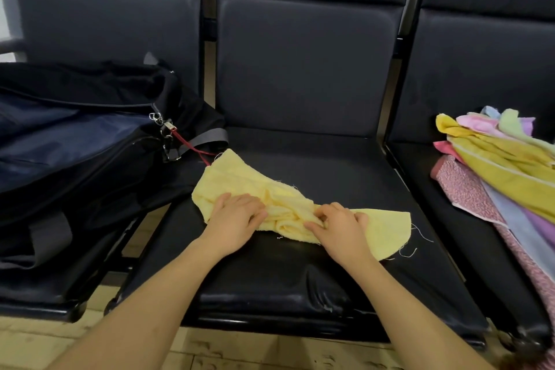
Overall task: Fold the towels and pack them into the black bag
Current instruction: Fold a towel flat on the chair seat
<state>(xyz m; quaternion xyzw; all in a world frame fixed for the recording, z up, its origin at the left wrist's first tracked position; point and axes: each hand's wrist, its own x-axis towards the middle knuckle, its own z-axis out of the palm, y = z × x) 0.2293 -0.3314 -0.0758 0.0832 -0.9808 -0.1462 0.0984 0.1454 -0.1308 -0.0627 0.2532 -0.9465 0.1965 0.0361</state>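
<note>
1. One pale yellow towel (240,180) lies on the middle seat (315,273) of a row of black padded chairs, stretched from about 10 o'clock, near the bag, across to 3 o'clock of the seat cushion. Its terry surface is soft and nubbly; the middle is bunched into loose folds, the right end lies flat with a rounded edge, and frayed white threads trail from that edge and along the far hem.
2. The left hand (235,219) rests on the towel's left part, palm down, fingers bent over the cloth and pressing it against the seat; whether it actually pinches the fabric I cannot tell.
3. The right hand (341,227) sits on the bunched middle at about 3 o'clock of the left hand, its fingertips curled into the folds and pinching the gathered cloth.
4. At 9 o'clock of the towel, on the left seat, sits the black bag (90,141), large and slumped, with a navy panel, metal zip pulls, a red cord (192,146) and a grey strap (207,137) reaching toward the towel's far corner. The towel's left tip lies just beside the bag, touching or nearly touching the cord.
5. At 3 o'clock, well apart on the right seat, lies a heap of other towels (504,168): mustard yellow on top, then pink, light green, lilac, pale blue and a speckled pink piece hanging over the front edge.
6. At 6 o'clock, below the seats, a light patterned floor (240,354) shows.
</note>
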